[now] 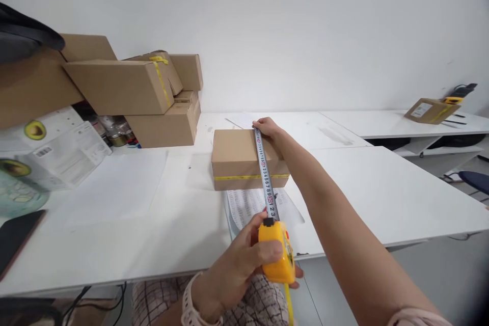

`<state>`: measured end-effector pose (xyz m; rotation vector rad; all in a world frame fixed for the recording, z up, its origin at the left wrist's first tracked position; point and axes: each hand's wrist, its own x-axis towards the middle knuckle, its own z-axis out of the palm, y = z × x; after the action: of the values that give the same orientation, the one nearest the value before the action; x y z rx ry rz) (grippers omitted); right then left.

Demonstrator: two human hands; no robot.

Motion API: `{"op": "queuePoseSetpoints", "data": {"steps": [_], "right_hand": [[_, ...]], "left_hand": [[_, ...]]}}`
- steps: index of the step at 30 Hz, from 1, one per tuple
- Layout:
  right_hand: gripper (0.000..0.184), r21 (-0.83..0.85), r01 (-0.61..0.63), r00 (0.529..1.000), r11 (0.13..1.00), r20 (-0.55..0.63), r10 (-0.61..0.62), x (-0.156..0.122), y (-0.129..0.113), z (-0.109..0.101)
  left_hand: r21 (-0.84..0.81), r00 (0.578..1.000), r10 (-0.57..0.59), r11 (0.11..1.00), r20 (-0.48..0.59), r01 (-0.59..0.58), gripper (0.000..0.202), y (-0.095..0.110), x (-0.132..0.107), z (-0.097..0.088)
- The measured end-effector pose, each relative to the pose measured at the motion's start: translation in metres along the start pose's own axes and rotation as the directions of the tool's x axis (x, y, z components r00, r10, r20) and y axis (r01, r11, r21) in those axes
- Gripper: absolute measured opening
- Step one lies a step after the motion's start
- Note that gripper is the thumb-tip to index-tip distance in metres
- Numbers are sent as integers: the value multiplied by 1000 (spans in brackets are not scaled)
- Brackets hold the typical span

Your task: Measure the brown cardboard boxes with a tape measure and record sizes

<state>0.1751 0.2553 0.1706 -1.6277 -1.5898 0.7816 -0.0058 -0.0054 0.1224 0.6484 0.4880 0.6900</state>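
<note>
My left hand (244, 260) is closed around a yellow tape measure (277, 252) in front of the table's near edge. Its blade (264, 170) is pulled out and runs away from me over a closed cardboard box (233, 147). At the box's far edge, my right hand (269, 127) pinches the end of the blade. Yellow tape runs along the front side of this box. Printed sheets (246, 204) lie in front of it, partly under the blade, and a pen tip seems to show beside the blade.
Stacked cardboard boxes (118, 86) stand at the back left, beside a white carton with avocado pictures (72, 153). A dark flat device (19, 239) lies at the left edge. Far right, a small box (430, 111) sits on another white table. Cables hang below the table.
</note>
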Motion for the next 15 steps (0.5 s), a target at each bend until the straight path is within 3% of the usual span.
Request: {"op": "queuePoseSetpoints", "data": {"steps": [7, 15], "right_hand": [[33, -61, -6, 1000, 998, 15, 7, 29, 1, 9], [28, 0, 14, 1000, 1000, 24, -14, 15, 9, 5]], "left_hand": [[-67, 999, -32, 997, -29, 30, 72, -10, 0, 5], [0, 998, 23, 1000, -56, -23, 57, -11, 14, 4]]}}
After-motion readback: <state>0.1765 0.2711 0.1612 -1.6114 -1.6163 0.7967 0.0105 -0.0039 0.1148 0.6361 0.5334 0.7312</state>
